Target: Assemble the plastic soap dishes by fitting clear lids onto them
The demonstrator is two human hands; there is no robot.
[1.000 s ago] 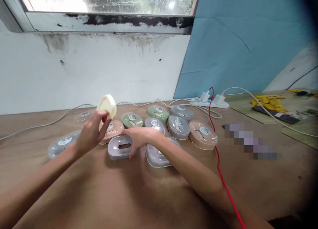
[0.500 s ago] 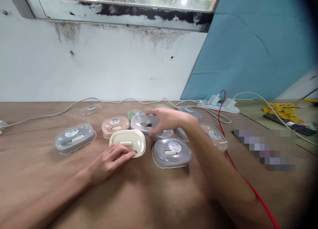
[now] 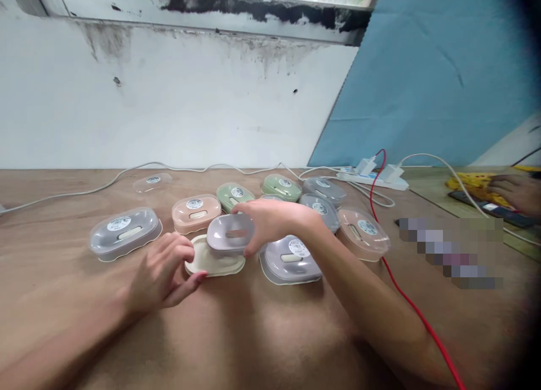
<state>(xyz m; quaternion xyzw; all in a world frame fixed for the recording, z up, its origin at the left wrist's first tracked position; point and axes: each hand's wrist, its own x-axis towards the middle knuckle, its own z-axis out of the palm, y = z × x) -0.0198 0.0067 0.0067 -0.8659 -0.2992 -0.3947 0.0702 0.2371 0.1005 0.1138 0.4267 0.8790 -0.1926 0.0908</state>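
Starting close in: what is the left hand (image 3: 163, 271) doing?

It lies low on the worktop (image 3: 253, 333), its fingers (image 3: 180, 249) loosely curled and pinching nothing. The thumb tip sits at the left rim of a cream tray (image 3: 211, 263); it looks to be touching, just barely.

And the right hand (image 3: 274, 224)?

Its fingers (image 3: 249, 209) are spread and clamped on the right end of a grey box (image 3: 230, 233), thumb on the near side, the rest over the top. The box sits directly over the cream tray, a little tilted. I can't tell whether it rests on the tray or hangs just above.

What's around them?

Just under the right wrist is a clear-lidded box (image 3: 291, 259). Well to the left of the left fingers sits a grey lidded box (image 3: 124, 232). Just beyond the held box are a pink box (image 3: 195, 212) and a green box (image 3: 234, 194). Right of the right hand is another pink box (image 3: 363, 232), with a red cable (image 3: 406, 302) running past it.

Farther back?

A loose clear lid (image 3: 152, 181) lies far left. A power strip (image 3: 372, 180) lies by the wall, and another person's hand (image 3: 515, 193) rests at the far right.
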